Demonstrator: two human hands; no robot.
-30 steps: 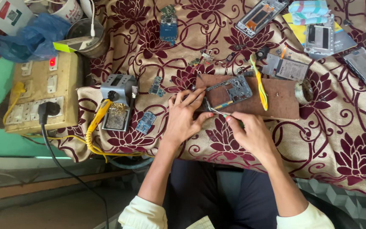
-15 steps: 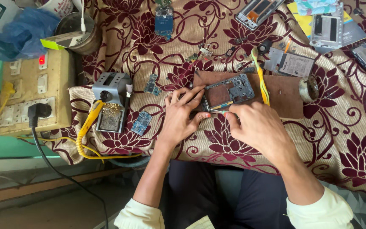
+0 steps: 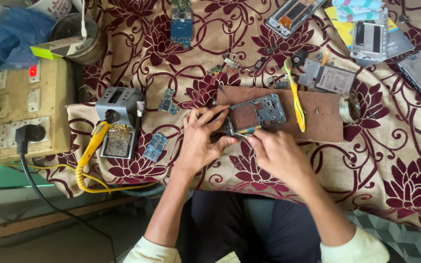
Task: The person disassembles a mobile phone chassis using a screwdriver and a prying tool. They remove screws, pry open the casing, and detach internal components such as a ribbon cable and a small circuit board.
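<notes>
**A:** Look at the head view. What are the hands doing?

**B:** The left hand (image 3: 201, 139) is curled, with its fingers on the left edge of the open phone (image 3: 256, 115). It pins the phone down. The right hand (image 3: 277, 155) is pinched shut near the phone's bottom edge. Something thin and shiny pokes out of the pinch, but it is too small to tell what it is.

**A:** Where is the phone?

**B:** It lies flat on the brown board (image 3: 321, 113), on the flowery cloth (image 3: 391, 160). A yellow toothbrush (image 3: 296, 97) lies across the board just beside it.

**A:** Has anything changed?

**B:** Not much. A second ago the hands were at the same place on the phone. The phone has not moved on the board. The camera has come a bit closer, that is all. The right hand's pinch seems to sit a little nearer the phone's corner now.

**A:** So what does that mean?

**B:** I think the careful poking at the phone's edge is still going on.

**A:** What else is there?

**B:** A yellow soldering iron (image 3: 93, 146) rests in its grey stand (image 3: 119, 117), well apart to the left, and a plug box (image 3: 20, 112) sits beyond it.
</notes>
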